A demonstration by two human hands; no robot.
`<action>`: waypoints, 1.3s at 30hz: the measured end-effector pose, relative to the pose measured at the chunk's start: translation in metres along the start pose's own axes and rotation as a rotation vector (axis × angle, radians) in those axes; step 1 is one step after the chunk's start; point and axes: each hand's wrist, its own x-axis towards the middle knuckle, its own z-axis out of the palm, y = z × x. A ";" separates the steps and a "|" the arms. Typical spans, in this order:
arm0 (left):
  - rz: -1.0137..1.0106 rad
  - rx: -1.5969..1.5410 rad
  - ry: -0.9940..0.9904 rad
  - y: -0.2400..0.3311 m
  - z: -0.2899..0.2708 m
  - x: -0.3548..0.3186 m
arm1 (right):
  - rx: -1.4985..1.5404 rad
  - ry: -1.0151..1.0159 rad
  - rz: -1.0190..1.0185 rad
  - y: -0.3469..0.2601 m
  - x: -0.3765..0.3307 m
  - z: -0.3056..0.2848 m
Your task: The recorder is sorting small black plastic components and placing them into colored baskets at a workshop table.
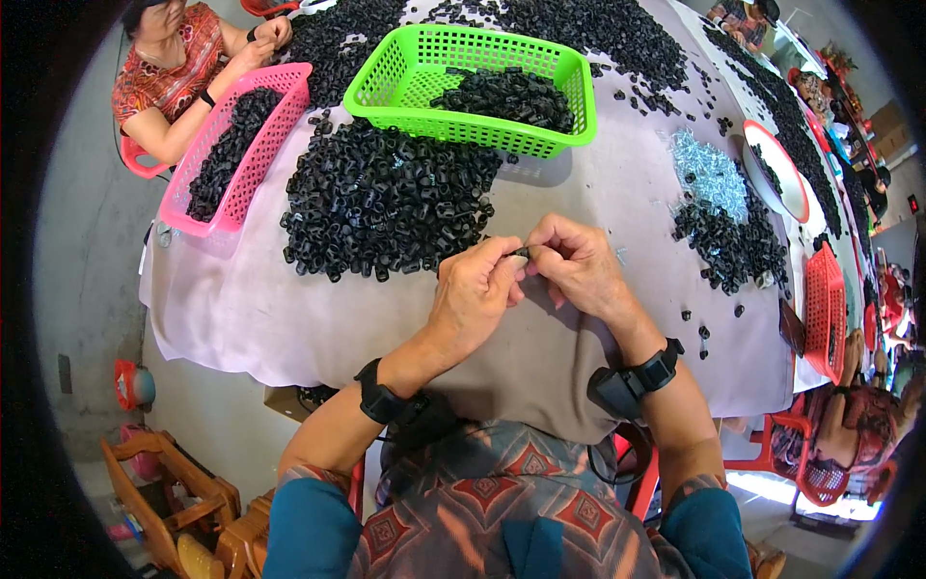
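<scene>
My left hand (473, 291) and my right hand (581, 266) meet over the table in front of me, fingertips pinched together. Between them is a small black plastic part (522, 253), gripped from both sides; the fingers cover most of it. Just beyond my left hand lies a large heap of similar black parts (386, 203). Off to the right, a pile of small pale-blue, shiny pieces (709, 174) borders another heap of black parts (733, 246). What kind these pieces are is too small to tell.
A green basket (555, 143) with black parts stands behind the heap. At left is a pink basket (282, 145), near a seated person (174, 77). A red-rimmed white bowl (793, 183) and a red basket (825, 309) are at right. A grey cloth (241, 309) covers the table.
</scene>
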 end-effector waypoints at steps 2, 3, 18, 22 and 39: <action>0.161 0.170 0.054 0.003 0.002 -0.001 | 0.036 0.003 -0.028 0.005 0.001 0.000; 0.156 0.169 0.049 0.004 0.002 0.000 | 0.069 0.002 -0.063 0.007 0.002 0.000; -0.122 -0.210 -0.159 0.008 -0.004 0.003 | 0.220 -0.185 0.091 -0.002 0.000 -0.024; -0.086 -0.256 -0.262 0.016 -0.008 0.003 | 0.341 -0.248 0.184 -0.004 -0.003 -0.030; 0.144 -0.315 -0.270 0.016 -0.007 0.003 | 0.636 -0.394 0.067 0.009 -0.014 0.003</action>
